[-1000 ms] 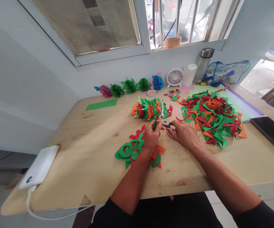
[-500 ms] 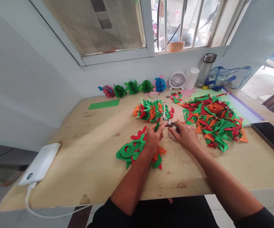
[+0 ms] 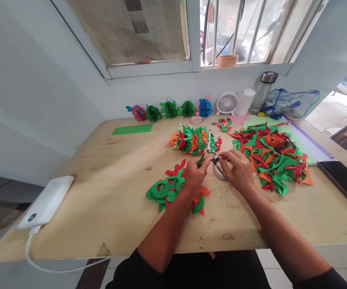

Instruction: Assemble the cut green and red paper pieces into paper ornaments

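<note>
My left hand [image 3: 196, 173] is closed on a small folded green paper piece [image 3: 201, 159], above the right side of a pile of green, red and orange cut-outs [image 3: 161, 190]. Close by on the right, my right hand [image 3: 237, 168] is closed round a small tool with a dark, thin body [image 3: 216, 159], its tip close to my left fingertips. What kind of tool it is cannot be made out. A roll of tape or ring [image 3: 218, 171] lies partly hidden beneath the tool. Just beyond the hands are a row of shaped paper pieces [image 3: 188, 139] and a pen [image 3: 209, 140].
Paper scraps [image 3: 275, 154] are heaped at the right, with a phone [image 3: 343, 184] beyond them. Paper figures [image 3: 169, 109], a small fan [image 3: 227, 103], a bottle [image 3: 263, 91] and a clear bag [image 3: 293, 101] line the wall. A power bank [image 3: 47, 202] sits at the left edge.
The camera view has shifted slightly. The tool in my right hand has turned to point more upward, and my right fingers have drawn together on it. My left hand still pinches the green paper.
</note>
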Demonstrator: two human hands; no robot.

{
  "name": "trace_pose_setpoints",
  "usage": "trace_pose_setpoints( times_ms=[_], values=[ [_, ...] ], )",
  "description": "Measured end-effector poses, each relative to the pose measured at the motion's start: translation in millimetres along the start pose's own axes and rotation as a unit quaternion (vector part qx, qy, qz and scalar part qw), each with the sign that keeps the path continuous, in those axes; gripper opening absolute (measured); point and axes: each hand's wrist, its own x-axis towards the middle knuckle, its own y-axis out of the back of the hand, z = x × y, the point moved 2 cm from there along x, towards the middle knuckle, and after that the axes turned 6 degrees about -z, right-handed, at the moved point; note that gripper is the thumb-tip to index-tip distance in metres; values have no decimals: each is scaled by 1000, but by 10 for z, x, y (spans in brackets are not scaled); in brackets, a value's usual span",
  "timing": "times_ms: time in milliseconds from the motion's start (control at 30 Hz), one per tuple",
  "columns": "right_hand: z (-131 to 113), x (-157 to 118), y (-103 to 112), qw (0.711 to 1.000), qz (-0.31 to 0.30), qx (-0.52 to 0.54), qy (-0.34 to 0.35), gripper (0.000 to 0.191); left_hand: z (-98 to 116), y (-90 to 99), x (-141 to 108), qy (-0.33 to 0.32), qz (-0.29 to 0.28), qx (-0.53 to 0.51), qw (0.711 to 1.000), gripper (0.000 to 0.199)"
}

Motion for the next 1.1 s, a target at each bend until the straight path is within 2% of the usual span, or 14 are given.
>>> trace_pose_setpoints(
  times_ms=[200,333,600,867,1100],
  values=[
    [11,-3,-26,1000,3,-20,11,12,56,-28,-26,1,-13,8,1000,39],
    [7,-6,-31,1000,8,-18,13,12,96,-40,-36,-22,-24,24,999,36],
    [10,-4,-48,999,10,-35,17,12,67,-42,-32,-48,-32,31,998,31],
    [22,-5,-62,999,11,-27,22,13,17,-30,-19,-47,-10,70,996,32],
    [29,8,-49,1000,-9,-11,-6,15,-4,-29,-11,-32,2,56,998,33]
  ],
)
